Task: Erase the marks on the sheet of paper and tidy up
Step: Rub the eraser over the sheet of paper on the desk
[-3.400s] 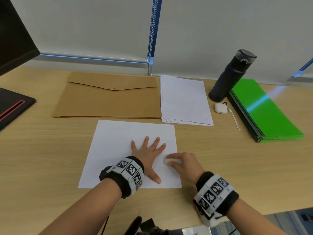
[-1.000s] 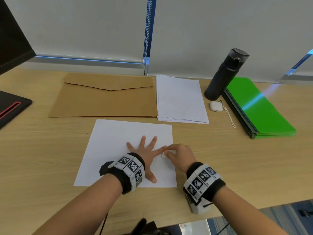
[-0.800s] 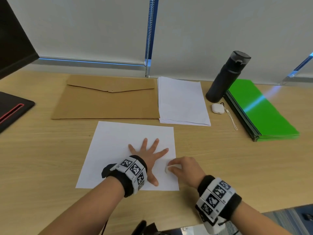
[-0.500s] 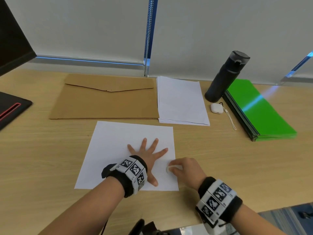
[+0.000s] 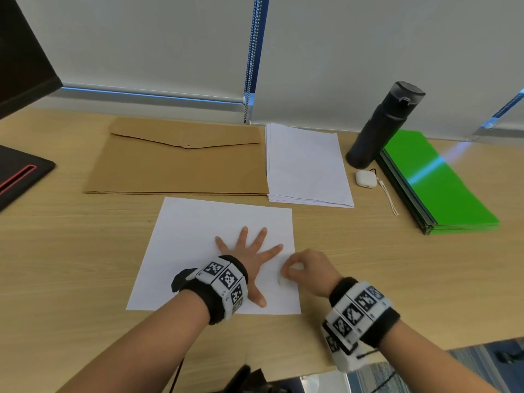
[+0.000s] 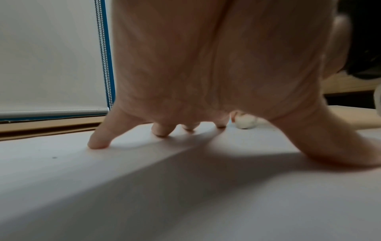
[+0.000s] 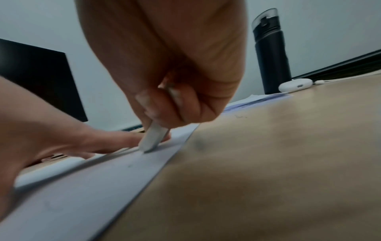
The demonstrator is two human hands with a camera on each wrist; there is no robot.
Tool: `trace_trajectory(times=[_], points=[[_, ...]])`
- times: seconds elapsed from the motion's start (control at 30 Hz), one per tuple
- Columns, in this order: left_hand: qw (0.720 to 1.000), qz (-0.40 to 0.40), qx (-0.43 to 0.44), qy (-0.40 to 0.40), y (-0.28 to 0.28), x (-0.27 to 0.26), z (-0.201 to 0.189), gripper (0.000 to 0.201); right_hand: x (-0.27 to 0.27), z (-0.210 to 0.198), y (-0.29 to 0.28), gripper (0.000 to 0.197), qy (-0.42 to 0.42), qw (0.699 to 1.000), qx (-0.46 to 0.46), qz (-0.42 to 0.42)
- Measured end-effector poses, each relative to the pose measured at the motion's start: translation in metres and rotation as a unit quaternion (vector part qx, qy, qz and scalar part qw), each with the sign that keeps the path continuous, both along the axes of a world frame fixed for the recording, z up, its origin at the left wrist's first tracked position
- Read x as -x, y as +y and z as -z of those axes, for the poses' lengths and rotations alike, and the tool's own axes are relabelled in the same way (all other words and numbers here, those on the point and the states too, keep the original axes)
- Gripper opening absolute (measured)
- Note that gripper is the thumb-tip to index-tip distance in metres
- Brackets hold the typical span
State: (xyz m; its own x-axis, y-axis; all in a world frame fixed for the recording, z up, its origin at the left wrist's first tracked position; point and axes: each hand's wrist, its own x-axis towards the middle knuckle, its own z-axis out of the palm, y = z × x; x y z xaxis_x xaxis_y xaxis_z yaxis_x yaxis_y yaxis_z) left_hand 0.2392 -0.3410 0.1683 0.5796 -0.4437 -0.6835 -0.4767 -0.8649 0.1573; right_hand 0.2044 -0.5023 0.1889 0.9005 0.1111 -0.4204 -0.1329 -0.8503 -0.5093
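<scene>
A white sheet of paper [image 5: 198, 236] lies on the wooden desk in front of me. My left hand [image 5: 249, 256] presses flat on it with fingers spread [image 6: 98, 140], near its right half. My right hand [image 5: 306, 270] pinches a small white eraser [image 7: 152, 138] whose lower end touches the sheet close to its right edge, just right of the left index finger. The eraser [image 6: 245, 122] shows beyond the left fingers in the left wrist view. A few faint specks [image 7: 129, 166] lie on the paper [image 7: 82, 195] near the eraser.
Behind the sheet lie a brown envelope folder [image 5: 181, 163] and a stack of white paper [image 5: 306, 165]. A dark bottle [image 5: 382, 126], a white earbud case [image 5: 365, 178] and green folders [image 5: 436, 182] sit at the right. A black tray [image 5: 19, 177] is at the left.
The right hand has rubbed the eraser back and forth near the sheet's right edge, up toward the left index finger and back down. The left hand has stayed flat on the paper.
</scene>
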Motion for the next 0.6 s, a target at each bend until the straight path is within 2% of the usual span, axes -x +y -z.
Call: trace_trajectory(times=[0.13, 0.2, 0.33, 0.5, 0.6], points=[[1.000, 0.000, 0.002, 0.000, 0.000, 0.000, -0.001, 0.123, -0.006, 0.006, 0.008, 0.021, -0.059, 0.991, -0.052, 0.106], [1.000, -0.001, 0.005, -0.004, 0.000, 0.001, -0.001, 0.122, 0.011, 0.010, 0.008, 0.023, -0.060, 0.995, -0.045, 0.063], [1.000, 0.000, 0.006, -0.005, 0.000, 0.001, -0.001, 0.121, 0.027, 0.008, 0.006, 0.023, 0.005, 0.999, -0.030, -0.043], [1.000, -0.001, 0.010, -0.003, 0.002, 0.001, 0.000, 0.121, 0.010, 0.011, 0.019, 0.022, -0.088, 0.995, -0.041, -0.023], [1.000, 0.001, 0.007, -0.007, 0.002, 0.001, 0.000, 0.121, 0.026, 0.013, 0.009, 0.025, -0.076, 0.994, -0.028, -0.071]])
